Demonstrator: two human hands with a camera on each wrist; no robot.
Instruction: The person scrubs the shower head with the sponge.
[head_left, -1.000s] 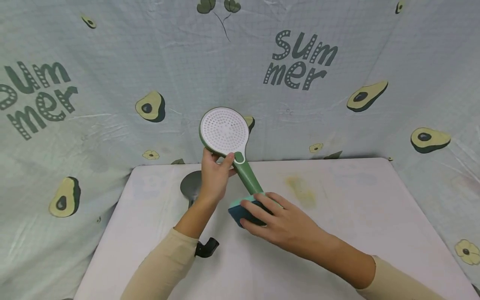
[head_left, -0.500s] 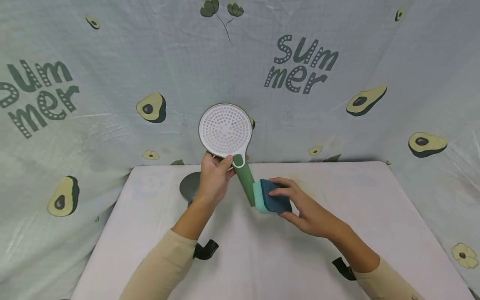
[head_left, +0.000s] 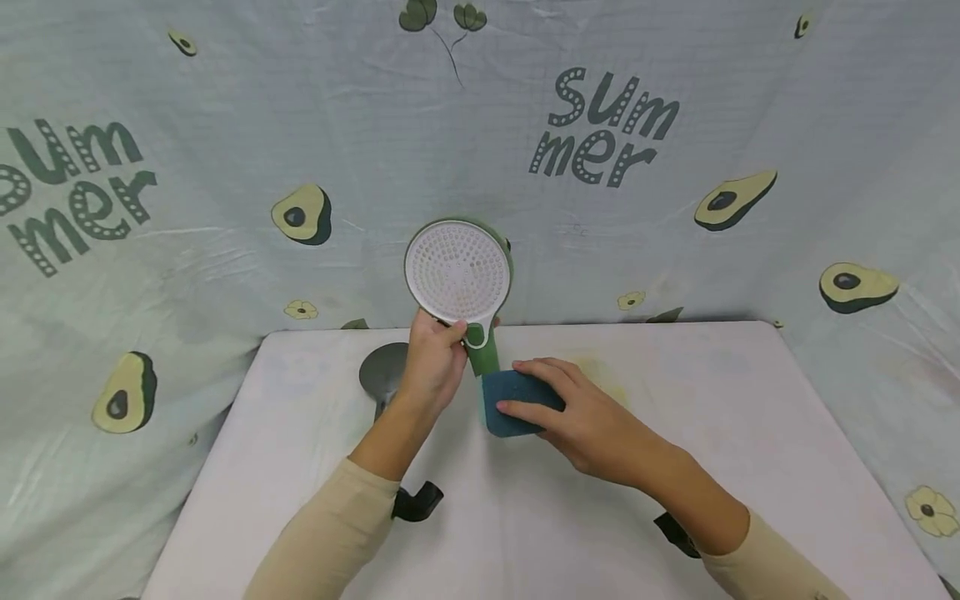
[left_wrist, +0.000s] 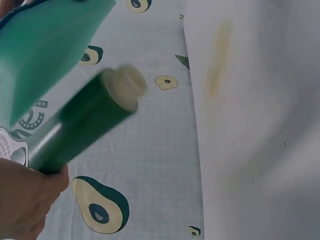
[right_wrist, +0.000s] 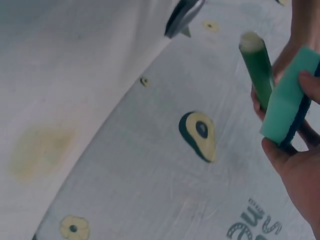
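My left hand grips a shower head at its neck, with the white nozzle face up and towards me. Its green handle points down, and the pale hollow end shows in the left wrist view. In my right hand is a two-layer sponge, dark blue on one side and mint green on the other. Fingers and thumb pinch the sponge beside the handle, mint side towards it. Whether the two touch cannot be told. In the head view the sponge hides the handle's lower part.
A dark grey round-headed utensil lies on the white table, partly behind my left forearm. Black pieces show beside both forearms. Behind the table hangs a cloth with avocado prints. A yellowish stain marks the tabletop.
The sponge swung right of the handle, then back left across it, turning its blue side towards me. The shower head stays in my left hand, shifting slightly down and right.
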